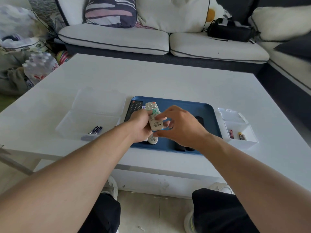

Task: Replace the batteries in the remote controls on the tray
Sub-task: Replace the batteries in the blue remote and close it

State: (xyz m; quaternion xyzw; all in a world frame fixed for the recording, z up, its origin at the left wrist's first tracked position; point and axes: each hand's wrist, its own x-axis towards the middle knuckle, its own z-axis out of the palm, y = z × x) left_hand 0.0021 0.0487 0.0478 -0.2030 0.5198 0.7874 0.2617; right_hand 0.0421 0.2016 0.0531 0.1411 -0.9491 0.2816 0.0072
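Left hand (140,127) grips white remote (154,116) from its 9 o'clock side, held above blue tray (188,106). Right hand (180,126) pinches remote's near end with curled fingers. Second white remote (152,140) lies under hands on tray — black remote (133,109) at tray's 9 o'clock edge. Clear box (87,121) at 9 o'clock holds two dark batteries (96,129). Small white box (239,132) at 3 o'clock holds more batteries (242,136). All on white tabletop (168,79).
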